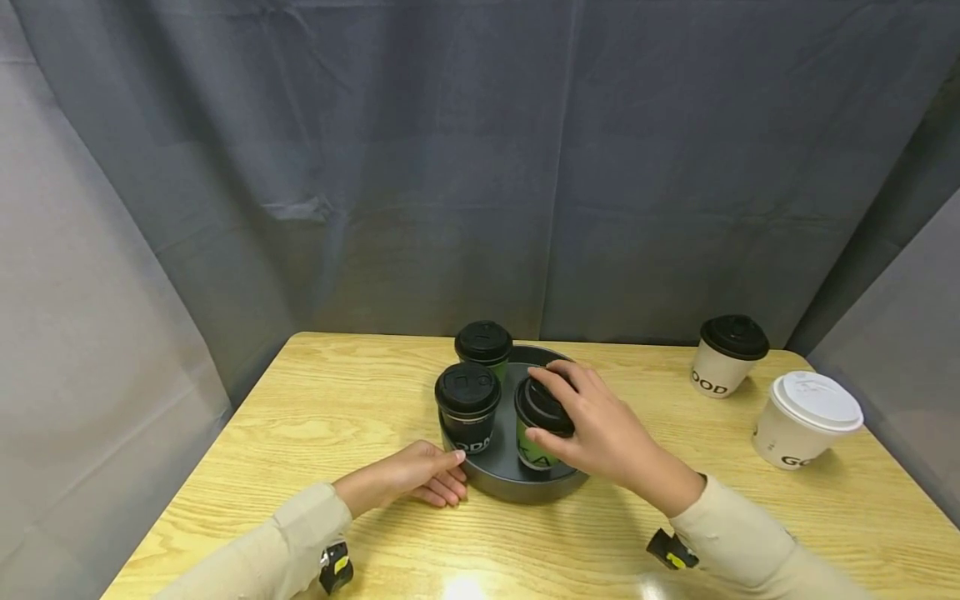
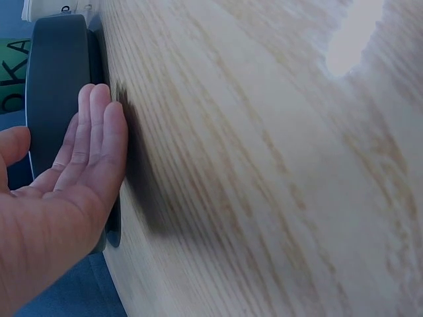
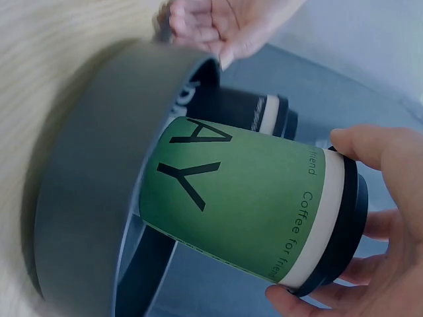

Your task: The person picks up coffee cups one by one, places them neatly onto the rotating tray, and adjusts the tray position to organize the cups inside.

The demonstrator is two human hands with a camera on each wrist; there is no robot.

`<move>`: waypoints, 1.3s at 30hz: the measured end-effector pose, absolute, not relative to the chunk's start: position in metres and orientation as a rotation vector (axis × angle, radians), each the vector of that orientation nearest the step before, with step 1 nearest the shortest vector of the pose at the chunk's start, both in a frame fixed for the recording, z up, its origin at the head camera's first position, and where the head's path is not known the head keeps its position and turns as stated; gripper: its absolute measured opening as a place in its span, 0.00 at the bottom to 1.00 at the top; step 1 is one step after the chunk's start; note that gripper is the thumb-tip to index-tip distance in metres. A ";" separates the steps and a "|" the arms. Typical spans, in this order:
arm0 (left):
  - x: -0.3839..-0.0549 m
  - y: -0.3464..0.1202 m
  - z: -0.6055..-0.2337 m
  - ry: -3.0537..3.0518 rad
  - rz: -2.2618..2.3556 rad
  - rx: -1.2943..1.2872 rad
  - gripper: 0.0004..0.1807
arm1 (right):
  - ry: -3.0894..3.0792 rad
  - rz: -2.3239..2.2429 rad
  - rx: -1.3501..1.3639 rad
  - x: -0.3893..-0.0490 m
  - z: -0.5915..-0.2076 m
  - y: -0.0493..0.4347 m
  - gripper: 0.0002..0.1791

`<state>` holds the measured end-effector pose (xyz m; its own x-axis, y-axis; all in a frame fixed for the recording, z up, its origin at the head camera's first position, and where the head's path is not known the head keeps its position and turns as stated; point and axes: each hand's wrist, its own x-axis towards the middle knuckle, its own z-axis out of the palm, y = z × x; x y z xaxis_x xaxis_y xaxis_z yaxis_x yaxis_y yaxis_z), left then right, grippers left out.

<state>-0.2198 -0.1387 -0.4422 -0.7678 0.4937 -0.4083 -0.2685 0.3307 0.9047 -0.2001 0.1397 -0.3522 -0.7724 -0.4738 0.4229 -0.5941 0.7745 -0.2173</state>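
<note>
My right hand (image 1: 607, 429) grips a green paper coffee cup (image 3: 231, 198) by its black lid (image 3: 340, 224), with fingers and thumb round the lid's edge. That cup stands within the wall of a round dark grey pan (image 1: 517, 492), its base hidden by the wall in the right wrist view. At the pan's near left side is my left hand (image 1: 412, 475), its fingers straight along the outer wall and its thumb at the rim. Also in the pan are a black paper cup (image 1: 467, 429) with a black lid and, behind it, another green cup (image 1: 487, 364).
Two white paper cups stand at the right of the wooden table (image 1: 300, 392): one with a black lid (image 1: 737, 336) farther back, one with a white lid (image 1: 817, 402) nearer. A grey curtain (image 1: 420, 167) hangs behind the table's far edge.
</note>
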 end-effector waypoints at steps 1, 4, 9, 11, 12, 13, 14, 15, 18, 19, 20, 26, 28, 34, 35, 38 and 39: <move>-0.220 -0.139 -0.442 1.946 1.499 0.196 0.25 | -2.621 0.484 0.826 -0.199 -0.354 0.137 0.40; -0.220 -0.138 -0.443 1.944 1.499 0.194 0.26 | -2.629 0.463 0.845 -0.197 -0.357 0.131 0.40; -0.221 -0.138 -0.443 1.942 1.494 0.201 0.26 | -2.628 0.437 0.867 -0.196 -0.364 0.125 0.40; -0.221 -0.138 -0.443 1.942 1.496 0.204 0.26 | -2.628 0.442 0.871 -0.195 -0.366 0.122 0.40; -0.221 -0.138 -0.443 1.941 1.497 0.202 0.26 | -2.629 0.443 0.873 -0.195 -0.367 0.121 0.40; -0.221 -0.139 -0.443 1.941 1.495 0.202 0.26 | -2.633 0.444 0.874 -0.195 -0.368 0.120 0.40; -0.221 -0.139 -0.444 1.941 1.496 0.202 0.26 | -2.636 0.447 0.876 -0.195 -0.369 0.120 0.40; -0.221 -0.139 -0.444 1.942 1.497 0.203 0.26 | -2.640 0.449 0.880 -0.195 -0.370 0.119 0.40; -0.221 -0.139 -0.445 1.943 1.495 0.207 0.26 | -2.654 0.447 0.883 -0.195 -0.373 0.117 0.40; -0.221 -0.139 -0.445 1.943 1.495 0.209 0.26 | -2.660 0.445 0.880 -0.195 -0.374 0.116 0.40; -0.221 -0.139 -0.445 1.943 1.496 0.210 0.26 | -2.663 0.444 0.876 -0.194 -0.375 0.116 0.40; -0.220 -0.139 -0.444 1.948 1.495 0.202 0.26 | -2.660 0.421 0.848 -0.194 -0.378 0.114 0.40; -0.220 -0.139 -0.443 1.948 1.495 0.201 0.26 | -2.653 0.419 0.844 -0.194 -0.379 0.114 0.40; -0.220 -0.139 -0.443 1.944 1.495 0.203 0.26 | -2.634 0.423 0.836 -0.193 -0.382 0.113 0.41; -0.220 -0.139 -0.444 1.944 1.494 0.204 0.26 | -2.630 0.426 0.836 -0.193 -0.382 0.113 0.41; -0.220 -0.141 -0.444 1.946 1.495 0.206 0.26 | -2.621 0.425 0.836 -0.193 -0.382 0.113 0.40; -0.220 -0.141 -0.444 1.946 1.495 0.207 0.26 | -2.621 0.424 0.835 -0.193 -0.382 0.112 0.40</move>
